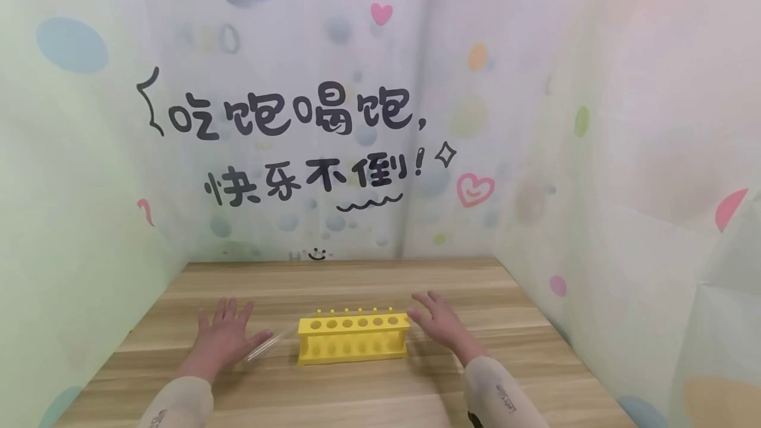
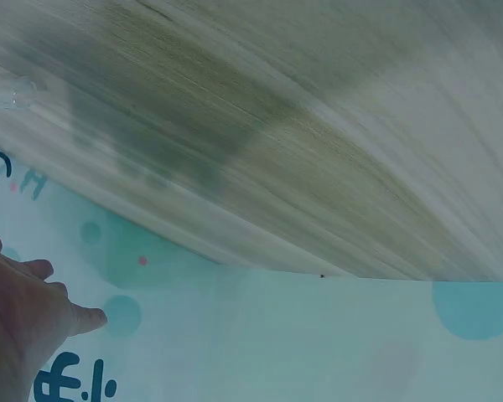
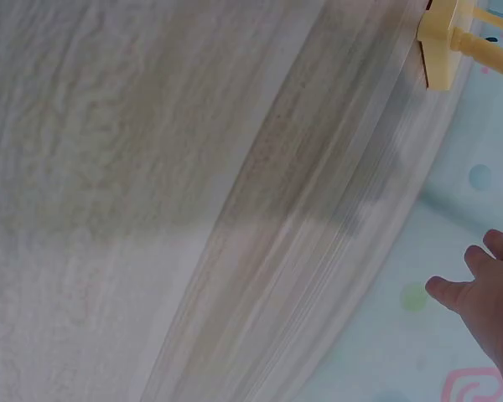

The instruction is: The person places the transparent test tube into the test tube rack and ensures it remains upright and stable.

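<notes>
A yellow test tube rack [image 1: 353, 331] stands upright on the wooden table, with a row of round holes on top and short pegs behind. To its left lies a clear tube [image 1: 265, 347], apparently a test tube, slanting toward the rack; one end of the tube [image 2: 12, 94] shows in the left wrist view. My left hand [image 1: 224, 339] is spread with fingers straight, its thumb close to the tube; whether they touch I cannot tell. Beside the rack's right end, my right hand [image 1: 442, 324] has its fingers extended and holds nothing. The rack's end [image 3: 440, 42] appears in the right wrist view.
The wood-grain table [image 1: 345, 398] meets a pale wall sheet [image 1: 333, 51] at the back, printed with dark lettering, dots and hearts. Similar sheets rise along the left and right table edges. Light sleeves cover both forearms.
</notes>
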`<state>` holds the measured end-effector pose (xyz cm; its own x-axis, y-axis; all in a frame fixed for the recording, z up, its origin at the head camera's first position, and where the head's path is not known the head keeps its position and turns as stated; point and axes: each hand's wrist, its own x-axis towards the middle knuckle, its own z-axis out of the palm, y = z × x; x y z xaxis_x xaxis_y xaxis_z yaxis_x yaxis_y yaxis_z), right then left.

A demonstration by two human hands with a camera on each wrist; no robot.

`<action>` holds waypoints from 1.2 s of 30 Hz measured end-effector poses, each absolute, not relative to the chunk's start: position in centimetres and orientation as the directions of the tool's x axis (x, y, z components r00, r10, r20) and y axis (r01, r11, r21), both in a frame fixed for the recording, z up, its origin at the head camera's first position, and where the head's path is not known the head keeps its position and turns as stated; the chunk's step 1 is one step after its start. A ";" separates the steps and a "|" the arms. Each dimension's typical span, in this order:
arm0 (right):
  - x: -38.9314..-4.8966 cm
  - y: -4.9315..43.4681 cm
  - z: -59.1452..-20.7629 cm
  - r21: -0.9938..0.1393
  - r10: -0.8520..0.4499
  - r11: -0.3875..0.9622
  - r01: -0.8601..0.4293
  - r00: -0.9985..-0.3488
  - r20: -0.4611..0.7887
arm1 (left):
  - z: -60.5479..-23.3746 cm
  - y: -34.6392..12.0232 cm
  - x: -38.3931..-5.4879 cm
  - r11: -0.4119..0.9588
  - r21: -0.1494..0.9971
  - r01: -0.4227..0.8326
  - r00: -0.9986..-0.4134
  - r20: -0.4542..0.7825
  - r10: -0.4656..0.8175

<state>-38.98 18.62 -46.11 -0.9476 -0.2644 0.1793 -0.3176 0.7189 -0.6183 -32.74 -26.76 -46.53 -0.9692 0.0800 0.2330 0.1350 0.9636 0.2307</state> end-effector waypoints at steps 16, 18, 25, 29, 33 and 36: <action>-39.2 17.9 -46.4 -0.689 -0.353 0.619 -0.379 -0.917 0.186 | -46.0 -26.6 -32.6 0.963 0.241 0.120 -0.979 0.191 0.074; -39.2 17.8 -46.4 -0.688 -0.362 0.616 -0.384 -0.913 0.186 | -46.0 -26.6 -32.6 0.962 0.243 0.122 -0.979 0.190 0.076; -39.1 17.7 -46.5 -0.708 -0.363 0.600 -0.373 -0.915 0.174 | -46.2 -26.5 -32.7 0.961 0.247 0.126 -0.979 0.188 0.080; -39.1 17.6 -46.6 -0.724 -0.349 0.596 -0.348 -0.924 0.156 | -46.3 -26.5 -32.7 0.962 0.243 0.126 -0.979 0.186 0.082; -39.2 17.7 -46.8 -0.723 -0.341 0.601 -0.341 -0.927 0.153 | -46.1 -26.3 -32.5 0.962 0.240 0.127 -0.979 0.187 0.083; -39.3 17.8 -46.9 -0.731 -0.339 0.592 -0.341 -0.927 0.158 | -46.0 -26.2 -32.5 0.963 0.238 0.125 -0.980 0.183 0.082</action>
<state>-39.29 17.76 -46.92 -0.9273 -0.3395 0.1577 -0.3409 0.5917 -0.7305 -32.48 -26.15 -45.95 -0.9797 0.0822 0.1830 0.1253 0.9631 0.2382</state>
